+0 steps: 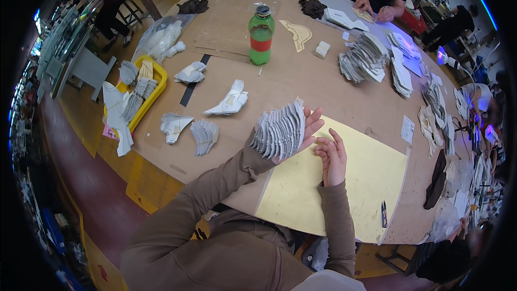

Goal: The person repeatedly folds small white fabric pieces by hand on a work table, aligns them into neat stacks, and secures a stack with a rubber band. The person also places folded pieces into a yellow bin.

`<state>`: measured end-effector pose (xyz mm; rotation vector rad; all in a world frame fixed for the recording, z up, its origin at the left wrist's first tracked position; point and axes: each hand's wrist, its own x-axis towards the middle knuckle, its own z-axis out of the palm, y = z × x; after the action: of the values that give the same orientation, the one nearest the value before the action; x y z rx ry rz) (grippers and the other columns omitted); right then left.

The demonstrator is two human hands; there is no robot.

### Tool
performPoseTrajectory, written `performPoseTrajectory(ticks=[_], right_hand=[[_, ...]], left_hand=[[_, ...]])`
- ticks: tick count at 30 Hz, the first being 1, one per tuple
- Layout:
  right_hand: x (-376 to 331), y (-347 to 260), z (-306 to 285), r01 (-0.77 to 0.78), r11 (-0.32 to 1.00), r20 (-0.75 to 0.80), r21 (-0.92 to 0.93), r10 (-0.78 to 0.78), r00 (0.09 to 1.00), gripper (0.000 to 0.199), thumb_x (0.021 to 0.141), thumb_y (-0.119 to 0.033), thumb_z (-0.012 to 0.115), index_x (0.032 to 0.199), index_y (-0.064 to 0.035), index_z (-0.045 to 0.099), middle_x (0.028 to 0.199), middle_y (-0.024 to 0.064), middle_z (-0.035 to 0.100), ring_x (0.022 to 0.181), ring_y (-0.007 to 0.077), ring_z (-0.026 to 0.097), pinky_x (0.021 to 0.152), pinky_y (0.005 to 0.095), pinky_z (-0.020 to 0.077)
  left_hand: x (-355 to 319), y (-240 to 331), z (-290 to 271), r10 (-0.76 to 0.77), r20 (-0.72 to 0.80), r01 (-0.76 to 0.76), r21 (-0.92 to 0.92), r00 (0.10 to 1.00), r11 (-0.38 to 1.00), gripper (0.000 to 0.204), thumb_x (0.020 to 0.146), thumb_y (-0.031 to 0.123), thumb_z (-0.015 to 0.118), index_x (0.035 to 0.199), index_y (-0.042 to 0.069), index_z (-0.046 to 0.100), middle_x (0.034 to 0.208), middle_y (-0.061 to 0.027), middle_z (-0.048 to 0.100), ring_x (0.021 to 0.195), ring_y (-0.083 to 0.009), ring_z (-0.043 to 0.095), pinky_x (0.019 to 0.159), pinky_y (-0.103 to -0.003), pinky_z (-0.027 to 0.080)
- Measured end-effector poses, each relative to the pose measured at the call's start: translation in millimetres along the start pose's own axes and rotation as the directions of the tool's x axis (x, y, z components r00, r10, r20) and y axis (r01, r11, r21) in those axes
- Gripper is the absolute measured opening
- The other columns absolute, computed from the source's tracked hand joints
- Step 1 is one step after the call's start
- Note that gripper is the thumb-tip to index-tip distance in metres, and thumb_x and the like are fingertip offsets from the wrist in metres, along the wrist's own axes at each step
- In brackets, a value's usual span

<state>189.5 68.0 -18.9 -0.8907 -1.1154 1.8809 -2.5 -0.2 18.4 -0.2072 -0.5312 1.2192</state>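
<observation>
One fanned stack of grey cut pieces (280,129) sits clasped in my left hand (304,129), its long axis slanting up-right above the yellow sheet (344,183) on the desk (323,91). My right hand (332,157), loosely curled and holding nothing, hovers just beside its lower edge, nearest it.

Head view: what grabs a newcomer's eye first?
The fanned stack of grey-white cut pieces held up in the left hand at centre frame, with the right hand beside it over a yellow sheet. Next, the green bottle standing upright mid-table, then the yellow bin of pieces at the table's left edge and more stacks far right, near another person's hands.
</observation>
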Motion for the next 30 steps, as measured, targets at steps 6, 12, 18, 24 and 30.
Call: performPoseTrajectory(ticks=[6, 12, 18, 24, 30], right_hand=[[1, 1, -1, -0.005, 1.000, -0.010, -0.004, 0.005, 1.000, 0.041, 0.099, -0.017, 0.046, 0.136, 0.0015, 0.039, 0.106, 0.0108, 0.061, 0.085, 0.0116, 0.058, 0.078, 0.0252, 0.0489], [1, 3, -2, 0.004, 1.000, -0.003, -0.005, -0.004, 1.000, 0.040, 0.100, -0.016, 0.045, 0.136, 0.0013, 0.040, 0.106, 0.0111, 0.061, 0.084, 0.0119, 0.058, 0.078, 0.0253, 0.0490], [2, 3, -3, -0.004, 1.000, -0.008, -0.006, 0.004, 1.000, 0.040, 0.100, -0.015, 0.045, 0.136, 0.0013, 0.039, 0.105, 0.0113, 0.061, 0.084, 0.0121, 0.058, 0.078, 0.0255, 0.0491], [1, 3, -3, 0.001, 1.000, -0.001, 0.004, -0.001, 1.000, 0.040, 0.100, -0.015, 0.045, 0.136, 0.0014, 0.039, 0.105, 0.0112, 0.062, 0.084, 0.0121, 0.059, 0.078, 0.0257, 0.0493], [2, 3, -4, 0.008, 1.000, 0.011, 0.009, -0.008, 1.000, 0.040, 0.100, -0.015, 0.045, 0.136, 0.0016, 0.039, 0.105, 0.0113, 0.062, 0.084, 0.0121, 0.059, 0.078, 0.0256, 0.0494]], left_hand=[[0, -2, 1, 0.002, -0.030, -0.002, 0.001, 1.000, 1.000, 0.061, 0.098, 0.049, 0.023, 0.148, 0.014, 0.025, 0.158, 0.0019, 0.014, 0.146, -0.0192, 0.011, 0.118, -0.045, 0.012], [0, -2, 4, 0.005, -0.058, -0.003, 0.037, 0.998, 0.999, 0.062, 0.098, 0.050, 0.022, 0.149, 0.016, 0.021, 0.159, 0.0028, 0.012, 0.146, -0.0179, 0.010, 0.118, -0.043, 0.012], [1, -3, 5, 0.013, -0.067, -0.004, 0.129, 0.998, 0.992, 0.065, 0.096, 0.053, 0.020, 0.150, 0.016, 0.018, 0.159, 0.0029, 0.012, 0.146, -0.0165, 0.010, 0.118, -0.040, 0.013], [8, 2, -3, 0.046, -0.047, -0.032, 0.269, 0.998, 0.963, 0.069, 0.092, 0.050, 0.030, 0.149, 0.012, 0.022, 0.157, -0.0028, 0.020, 0.145, -0.0195, 0.016, 0.118, -0.041, 0.018], [12, 2, -5, 0.128, -0.142, -0.078, 0.315, 0.982, 0.946, 0.069, 0.085, 0.036, 0.041, 0.146, 0.007, 0.028, 0.153, -0.0098, 0.028, 0.144, -0.0255, 0.021, 0.117, -0.043, 0.024]])
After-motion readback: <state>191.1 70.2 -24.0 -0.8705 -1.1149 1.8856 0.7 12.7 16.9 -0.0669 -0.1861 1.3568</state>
